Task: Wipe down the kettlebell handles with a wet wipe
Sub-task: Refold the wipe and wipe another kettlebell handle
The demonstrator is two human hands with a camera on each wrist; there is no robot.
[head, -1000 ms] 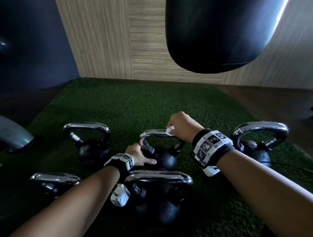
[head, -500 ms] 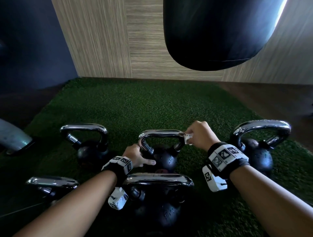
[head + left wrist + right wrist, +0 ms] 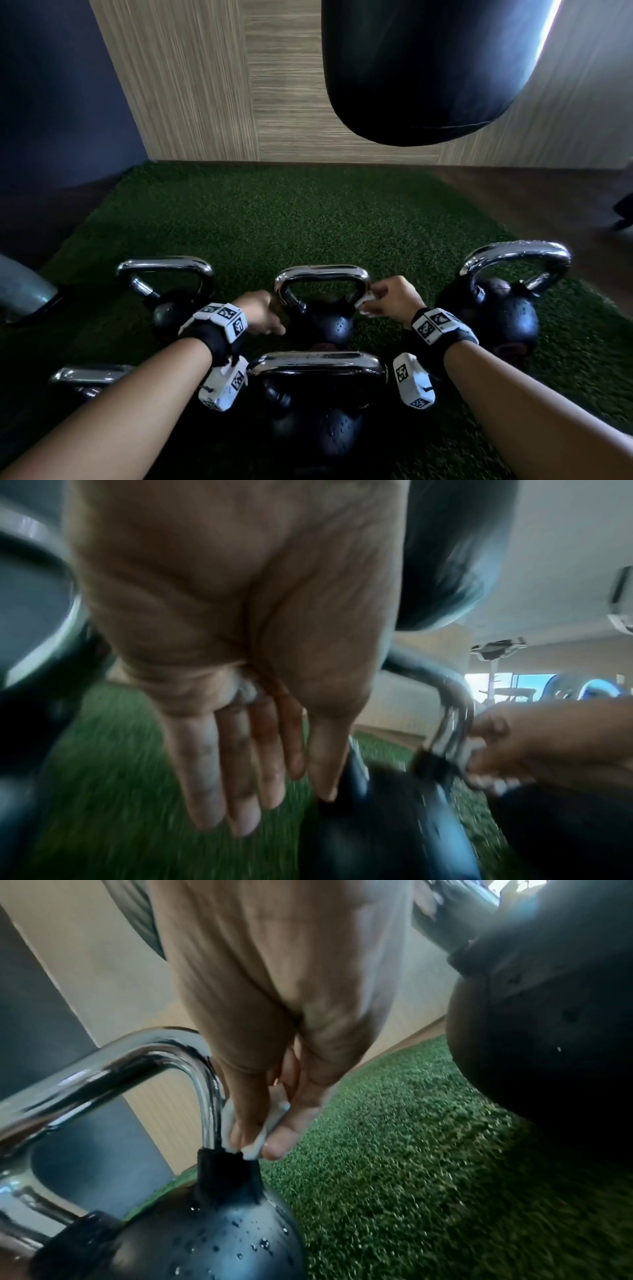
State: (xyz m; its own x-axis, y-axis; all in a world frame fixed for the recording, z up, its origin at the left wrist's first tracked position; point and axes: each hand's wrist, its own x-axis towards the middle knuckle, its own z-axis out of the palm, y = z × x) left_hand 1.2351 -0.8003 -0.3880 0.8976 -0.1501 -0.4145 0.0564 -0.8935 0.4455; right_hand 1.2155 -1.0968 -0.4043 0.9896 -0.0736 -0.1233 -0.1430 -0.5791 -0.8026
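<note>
Green artificial turf point(image 3: 308, 219) fills the middle of the head view, bare from the row of kettlebells up to the wood-grain wall point(image 3: 212, 85) at the top. A dark floor strip borders it at the left and right edges. A black punching bag point(image 3: 421, 65) hangs in the upper right, its rounded bottom well above the turf.

The middle kettlebell point(image 3: 329, 325) stands at centre frame. Its chrome handle point(image 3: 322, 274) is a shiny rounded loop, and its black ball is speckled with water drops in the right wrist view. The right hand point(image 3: 390, 301) pinches a small white wet wipe point(image 3: 364, 303) between thumb and fingertips and presses it to the right leg of the handle, just above the black collar where the chrome meets the ball. The left hand point(image 3: 260, 313) is at the lower left of the same kettlebell, fingers straight and close together, thumb beside the ball; actual contact cannot be told through the blur.

The left kettlebell point(image 3: 168, 308) and the right kettlebell point(image 3: 500, 315) flank it with turf between. The near kettlebell point(image 3: 318, 411) sits just below it, between the forearms, and another chrome handle point(image 3: 89, 375) shows at lower left.
</note>
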